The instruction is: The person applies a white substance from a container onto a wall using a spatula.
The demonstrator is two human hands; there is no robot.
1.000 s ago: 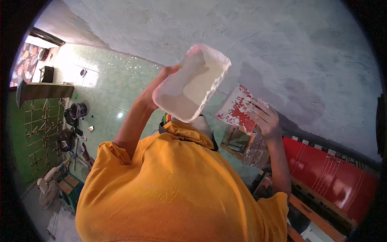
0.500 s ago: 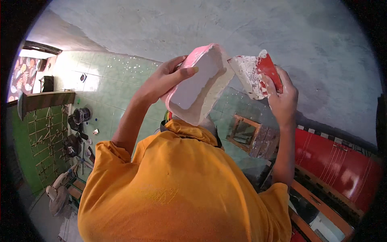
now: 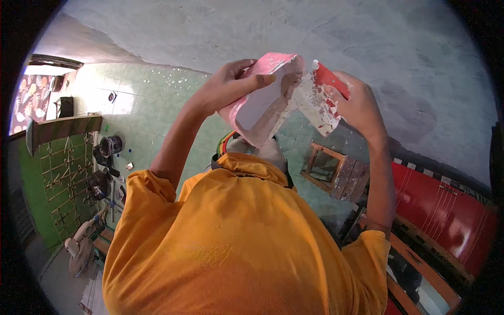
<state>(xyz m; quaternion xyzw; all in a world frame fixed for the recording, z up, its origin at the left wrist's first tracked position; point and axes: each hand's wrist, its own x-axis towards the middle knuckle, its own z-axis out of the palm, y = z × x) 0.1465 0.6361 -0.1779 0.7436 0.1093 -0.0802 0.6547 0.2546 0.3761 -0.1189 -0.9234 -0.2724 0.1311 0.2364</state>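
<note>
My left hand [image 3: 223,89] is closed on a pink plastic tub [image 3: 273,62], thumb over its rim and fingers behind. The tub is tipped so its open side faces me. Pale putty [image 3: 281,100] coats its inner side, and a smooth whitish area lies beside it. In my right hand [image 3: 362,107] is a wide red putty knife [image 3: 332,81], its blade smeared with white putty. That blade meets or overlaps the tub's right rim; exact contact I cannot tell. Both are held up in front of a grey plastered wall [image 3: 252,26].
A paint-spattered wooden stool [image 3: 349,176] stands on the green tiled floor [image 3: 152,107], right of my legs. Further right is a red cabinet [image 3: 446,215]. At left are a dark bucket [image 3: 110,146], a fan [image 3: 81,257] and a green panel with hooks [image 3: 63,184]. White drops speckle the floor near the wall.
The putty knife has moved left to the tub's rim and turned in my right hand. My left hand has tilted the tub, showing more of its pink outside.
</note>
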